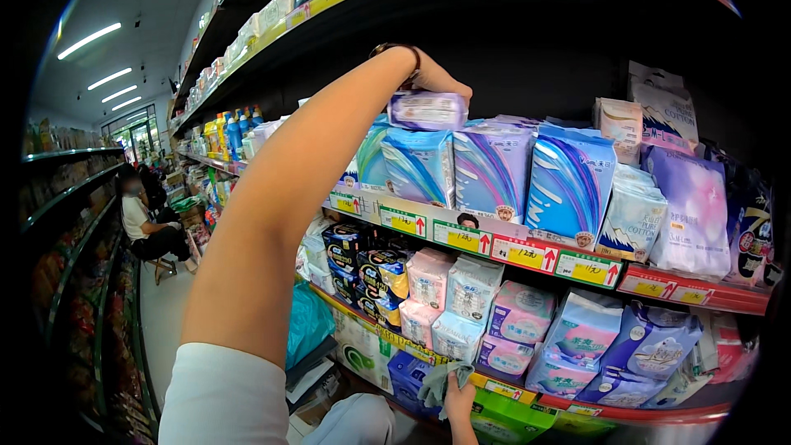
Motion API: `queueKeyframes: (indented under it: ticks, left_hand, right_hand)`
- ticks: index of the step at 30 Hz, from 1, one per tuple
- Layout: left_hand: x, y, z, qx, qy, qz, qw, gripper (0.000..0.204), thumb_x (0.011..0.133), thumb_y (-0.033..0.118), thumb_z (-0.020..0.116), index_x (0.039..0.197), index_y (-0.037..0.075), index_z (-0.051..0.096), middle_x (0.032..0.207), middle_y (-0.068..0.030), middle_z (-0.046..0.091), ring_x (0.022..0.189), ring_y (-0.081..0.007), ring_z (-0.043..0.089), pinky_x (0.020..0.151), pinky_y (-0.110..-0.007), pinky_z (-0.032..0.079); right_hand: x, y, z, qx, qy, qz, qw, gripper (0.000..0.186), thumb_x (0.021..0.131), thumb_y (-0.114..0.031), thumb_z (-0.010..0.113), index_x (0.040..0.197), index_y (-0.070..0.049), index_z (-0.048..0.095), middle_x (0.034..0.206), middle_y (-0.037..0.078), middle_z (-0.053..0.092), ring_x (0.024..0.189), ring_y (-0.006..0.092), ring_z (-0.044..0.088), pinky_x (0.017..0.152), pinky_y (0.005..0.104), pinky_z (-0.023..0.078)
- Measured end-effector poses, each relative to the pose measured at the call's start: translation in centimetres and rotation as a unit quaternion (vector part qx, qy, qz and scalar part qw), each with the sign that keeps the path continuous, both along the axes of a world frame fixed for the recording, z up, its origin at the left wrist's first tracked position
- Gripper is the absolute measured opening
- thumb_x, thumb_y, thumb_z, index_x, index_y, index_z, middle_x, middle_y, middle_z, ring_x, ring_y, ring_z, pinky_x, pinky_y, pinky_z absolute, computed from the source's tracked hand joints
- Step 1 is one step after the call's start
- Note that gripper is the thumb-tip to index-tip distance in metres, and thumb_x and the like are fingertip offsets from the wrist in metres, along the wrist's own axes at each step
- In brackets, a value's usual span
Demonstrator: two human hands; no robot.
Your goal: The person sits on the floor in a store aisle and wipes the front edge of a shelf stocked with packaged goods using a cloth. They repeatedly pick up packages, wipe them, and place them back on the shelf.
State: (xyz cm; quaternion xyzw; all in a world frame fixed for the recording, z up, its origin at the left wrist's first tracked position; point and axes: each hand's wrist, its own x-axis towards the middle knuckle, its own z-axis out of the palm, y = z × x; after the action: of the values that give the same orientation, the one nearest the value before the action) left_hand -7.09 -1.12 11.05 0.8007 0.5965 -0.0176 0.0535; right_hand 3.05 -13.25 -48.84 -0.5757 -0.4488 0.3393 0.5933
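My left hand (437, 74) reaches over the packs on the upper shelf, its fingers bent down over a small white and purple pack (427, 113); the fingertips are mostly hidden behind it. Just below stand upright packs: a blue one with coloured stripes (416, 166), a lilac one (489, 173) and a brighter blue one (568, 185). My right hand (458, 404) grips a grey-green cloth (438, 379) at the edge (509, 391) of the lower shelf.
Pink, white, black and purple packs (427, 288) fill the lower shelf. A teal plastic bag (309, 321) lies at its left. Down the aisle a seated person (144, 222) is on a stool, with more stocked shelving (70, 198) opposite.
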Motion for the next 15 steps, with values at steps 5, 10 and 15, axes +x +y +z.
queueKeyframes:
  ticks: [5, 10, 15]
  left_hand:
    - [-1.8, 3.0, -4.1, 0.394, -0.227, -0.257, 0.853, 0.111, 0.061, 0.024, 0.078, 0.152, 0.009, 0.016, 0.146, -0.0226, 0.027, 0.134, -0.0377, 0.033, 0.111, -0.036, 0.032]
    - [-1.2, -1.3, -6.8, 0.627, -0.242, -0.319, 0.668, 0.112, 0.064, 0.021, 0.078, 0.152, 0.012, 0.009, 0.141, -0.02, 0.028, 0.131, -0.0352, 0.034, 0.108, -0.041, 0.036]
    - [-0.6, -6.4, -9.9, 0.675, -0.308, -0.313, 0.593, 0.114, 0.061, 0.023, 0.081, 0.151, 0.011, 0.013, 0.139, -0.0218, 0.029, 0.127, -0.0349, 0.037, 0.105, -0.043, 0.037]
  right_hand:
    - [0.5, -0.8, 0.7, -0.023, -0.026, -0.013, 0.999, 0.03, 0.091, -0.024, 0.059, 0.092, 0.006, 0.061, 0.078, 0.024, 0.065, 0.074, 0.0411, 0.063, 0.066, 0.0433, 0.047]
    - [1.1, -1.4, 2.0, -0.034, -0.032, -0.009, 0.999, 0.03, 0.091, -0.025, 0.059, 0.087, 0.005, 0.061, 0.072, 0.024, 0.062, 0.071, 0.0414, 0.063, 0.063, 0.0444, 0.046]
    - [0.9, -1.4, 1.8, -0.019, -0.05, -0.012, 0.998, 0.03, 0.091, -0.024, 0.059, 0.085, 0.005, 0.061, 0.071, 0.025, 0.062, 0.071, 0.0417, 0.063, 0.063, 0.0449, 0.046]
